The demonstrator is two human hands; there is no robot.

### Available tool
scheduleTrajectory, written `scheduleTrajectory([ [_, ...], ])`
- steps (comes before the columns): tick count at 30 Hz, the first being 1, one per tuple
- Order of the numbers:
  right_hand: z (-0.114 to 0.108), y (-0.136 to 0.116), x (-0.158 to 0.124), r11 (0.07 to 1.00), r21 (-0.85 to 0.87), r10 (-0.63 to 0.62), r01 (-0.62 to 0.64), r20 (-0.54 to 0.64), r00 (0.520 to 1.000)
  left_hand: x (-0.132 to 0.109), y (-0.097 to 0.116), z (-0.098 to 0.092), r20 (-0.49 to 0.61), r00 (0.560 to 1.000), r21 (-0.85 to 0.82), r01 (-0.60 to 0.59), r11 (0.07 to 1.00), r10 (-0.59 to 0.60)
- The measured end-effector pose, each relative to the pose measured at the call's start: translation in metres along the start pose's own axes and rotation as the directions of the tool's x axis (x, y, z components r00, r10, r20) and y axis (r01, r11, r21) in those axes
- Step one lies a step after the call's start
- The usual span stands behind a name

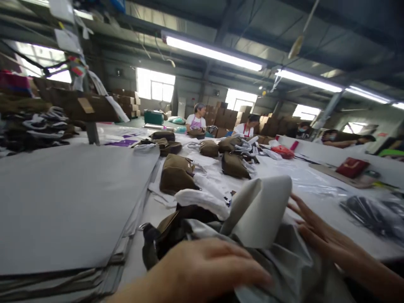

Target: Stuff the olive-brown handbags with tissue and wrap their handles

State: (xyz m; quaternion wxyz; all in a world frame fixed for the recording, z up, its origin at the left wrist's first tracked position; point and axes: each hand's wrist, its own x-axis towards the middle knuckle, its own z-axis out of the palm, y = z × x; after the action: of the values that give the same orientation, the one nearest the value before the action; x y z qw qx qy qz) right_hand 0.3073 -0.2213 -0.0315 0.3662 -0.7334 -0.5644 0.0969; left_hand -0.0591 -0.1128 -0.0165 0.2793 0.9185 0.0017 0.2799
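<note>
A brown bag (pixel 168 225) with a dark strap and a metal ring lies in front of me, its grey lining (pixel 293 256) pulled up and spread. Standing out of the lining is a curled white sheet (pixel 263 210). My left hand (pixel 205 265) lies across the near side of the bag, fingers together and curled onto the lining; its thumb is hidden. My right hand (pixel 322 233) is at the far right of the lining, fingers stretched and apart, close beside the curled sheet. A white wrapped handle (pixel 202 200) rests just behind the bag.
A stack of large white sheets (pixel 69 202) covers the left side. Several brown bags (pixel 176 172) with white-wrapped straps lie further back. On the right are a plastic-wrapped dark bundle (pixel 369 212) and a red bag (pixel 352 167). Co-workers (pixel 197 120) sit across the table.
</note>
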Motion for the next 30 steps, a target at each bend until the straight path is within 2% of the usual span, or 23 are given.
scheduleTrajectory([
  [1, 0.005, -0.002, -0.002, 0.995, 0.074, 0.069, -0.073, 0.057, 0.996, 0.01, 0.004, 0.01, 0.076, 0.991, 0.088, -0.12, 0.989, 0.113],
  [3, 0.011, -0.016, -0.006, 0.967, 0.219, 0.098, -0.129, 0.147, 0.984, 0.028, 0.005, 0.035, 0.152, 0.956, 0.278, -0.286, 0.917, 0.252],
  [4, 0.013, -0.024, -0.007, 0.943, 0.294, 0.097, -0.156, 0.206, 0.974, 0.035, 0.002, 0.046, 0.159, 0.945, 0.338, -0.324, 0.884, 0.285],
  [6, 0.015, -0.037, -0.01, 0.857, 0.451, 0.101, -0.25, 0.33, 0.939, 0.046, -0.007, 0.057, 0.154, 0.937, 0.339, -0.348, 0.874, 0.314],
  [8, 0.017, -0.039, -0.012, 0.72, 0.598, 0.13, -0.352, 0.383, 0.915, 0.051, -0.014, 0.053, 0.085, 0.968, 0.273, -0.251, 0.929, 0.237],
  [10, 0.022, -0.035, -0.01, 0.573, 0.722, 0.182, -0.389, 0.351, 0.919, 0.052, -0.017, 0.039, -0.087, 0.994, 0.206, -0.042, 0.978, 0.061],
  [11, 0.026, -0.034, -0.008, 0.513, 0.773, 0.207, -0.373, 0.311, 0.928, 0.051, -0.016, 0.032, -0.169, 0.985, 0.169, 0.056, 0.984, -0.027],
  [12, 0.031, -0.035, -0.006, 0.464, 0.815, 0.22, -0.348, 0.274, 0.936, 0.05, -0.015, 0.027, -0.232, 0.971, 0.147, 0.098, 0.984, -0.062],
  [13, 0.036, -0.038, -0.004, 0.418, 0.854, 0.218, -0.312, 0.238, 0.946, 0.049, -0.013, 0.025, -0.256, 0.966, 0.149, 0.08, 0.986, -0.04],
  [14, 0.041, -0.044, -0.002, 0.37, 0.888, 0.207, -0.271, 0.206, 0.956, 0.048, -0.012, 0.027, -0.234, 0.972, 0.18, 0.032, 0.983, 0.011],
  [17, 0.058, -0.074, 0.002, 0.25, 0.951, 0.149, -0.179, 0.145, 0.978, 0.048, -0.007, 0.042, -0.036, 0.986, 0.391, -0.138, 0.91, 0.165],
  [19, 0.067, -0.094, 0.002, 0.205, 0.968, 0.107, -0.141, 0.121, 0.987, 0.051, -0.007, 0.05, -0.035, 0.992, 0.481, -0.089, 0.872, 0.12],
  [22, 0.079, -0.105, -0.001, 0.17, 0.979, 0.029, -0.115, 0.112, 0.993, 0.057, -0.015, 0.044, -0.197, 0.98, 0.439, 0.11, 0.892, -0.025],
  [24, 0.088, -0.098, -0.005, 0.189, 0.981, 0.013, -0.049, 0.047, 0.999, 0.057, -0.027, 0.03, -0.265, 0.962, 0.378, 0.172, 0.91, -0.072],
  [25, 0.094, -0.092, -0.008, 0.249, 0.968, 0.017, 0.006, -0.011, 1.0, 0.056, -0.033, 0.023, -0.284, 0.956, 0.36, 0.176, 0.916, -0.072],
  [26, 0.101, -0.084, -0.011, 0.359, 0.93, 0.009, 0.073, -0.082, 0.997, 0.054, -0.039, 0.016, -0.301, 0.952, 0.353, 0.173, 0.92, -0.064],
  [28, 0.117, -0.07, -0.018, 0.658, 0.726, -0.081, 0.2, -0.195, 0.977, 0.048, -0.048, 0.008, -0.313, 0.949, 0.372, 0.148, 0.917, -0.026],
  [29, 0.125, -0.064, -0.02, 0.78, 0.578, -0.146, 0.237, -0.2, 0.969, 0.045, -0.051, 0.006, -0.289, 0.957, 0.39, 0.116, 0.913, 0.002],
  [30, 0.132, -0.059, -0.021, 0.862, 0.437, -0.199, 0.258, -0.176, 0.964, 0.042, -0.053, 0.005, -0.24, 0.97, 0.411, 0.059, 0.91, 0.046],
])
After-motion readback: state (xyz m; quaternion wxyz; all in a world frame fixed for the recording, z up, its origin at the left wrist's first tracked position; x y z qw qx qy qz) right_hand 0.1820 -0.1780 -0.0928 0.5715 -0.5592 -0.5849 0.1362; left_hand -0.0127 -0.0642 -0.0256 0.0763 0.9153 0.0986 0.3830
